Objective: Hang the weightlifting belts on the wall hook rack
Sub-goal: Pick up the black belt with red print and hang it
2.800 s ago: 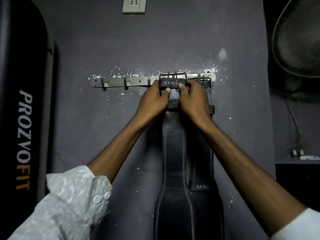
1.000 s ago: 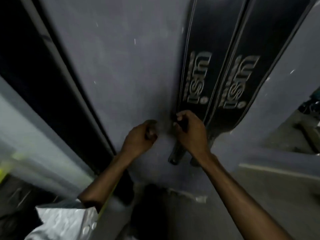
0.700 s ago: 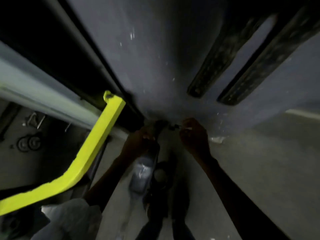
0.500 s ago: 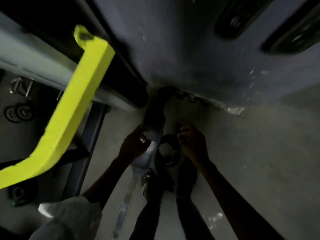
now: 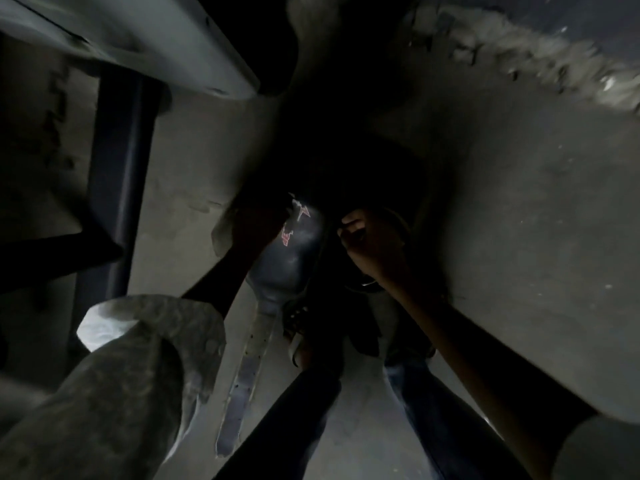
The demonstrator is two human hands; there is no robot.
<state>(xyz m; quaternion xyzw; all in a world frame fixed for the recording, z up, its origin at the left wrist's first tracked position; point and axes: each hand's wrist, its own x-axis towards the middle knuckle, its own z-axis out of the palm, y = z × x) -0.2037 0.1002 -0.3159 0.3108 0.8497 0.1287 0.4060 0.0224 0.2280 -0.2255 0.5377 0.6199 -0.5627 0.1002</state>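
Note:
I look straight down at a dim floor. A black leather weightlifting belt [image 5: 289, 258] with a worn red and white mark lies there, its narrow holed strap [image 5: 244, 372] running toward me. My left hand [image 5: 258, 220] rests on the belt's wide part at its left edge. My right hand [image 5: 375, 242] is curled around a dark rolled belt end [image 5: 398, 216] just to the right. It is too dark to tell how firm either grip is. The wall hook rack and the hung belts are out of view.
A grey bench frame [image 5: 166, 53] and its dark upright post [image 5: 119, 188] stand at the left. My legs in dark trousers and shoes [image 5: 311, 327] are below the belts. The wall's crumbling base [image 5: 519, 60] runs across the upper right. Bare concrete floor [image 5: 536, 220] spreads right.
The view dropped from the rack and two hung belts down the wall to the floor. Both hands went down with it and now reach the belts lying on the floor.

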